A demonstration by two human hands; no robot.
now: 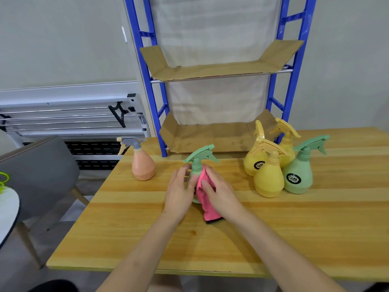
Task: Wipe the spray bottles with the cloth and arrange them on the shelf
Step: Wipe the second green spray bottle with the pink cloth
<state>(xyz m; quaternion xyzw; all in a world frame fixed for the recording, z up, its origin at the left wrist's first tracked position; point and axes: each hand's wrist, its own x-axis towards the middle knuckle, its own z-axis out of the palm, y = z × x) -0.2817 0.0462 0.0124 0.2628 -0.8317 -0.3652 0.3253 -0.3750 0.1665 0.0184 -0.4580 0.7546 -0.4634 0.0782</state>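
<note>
A green spray bottle (200, 158) stands upright on the wooden table (147, 228) in the middle. My left hand (181, 190) grips its body from the left. My right hand (219, 192) presses a pink cloth (207, 205) against the bottle's right side, fingers curled over the cloth. The cloth hangs down to the table. An orange bottle (143, 165) with a grey trigger stands to the left. At the right stand three yellow bottles (268, 180) and another green bottle (299, 175). Behind is the blue shelf (156, 114) with cardboard-lined levels (210, 135).
A grey chair (40, 171) stands left of the table, with a white round surface (8, 207) at the far left. A metal rack (63, 119) lies against the wall behind it. The upper cardboard shelf level (214, 69) holds nothing visible.
</note>
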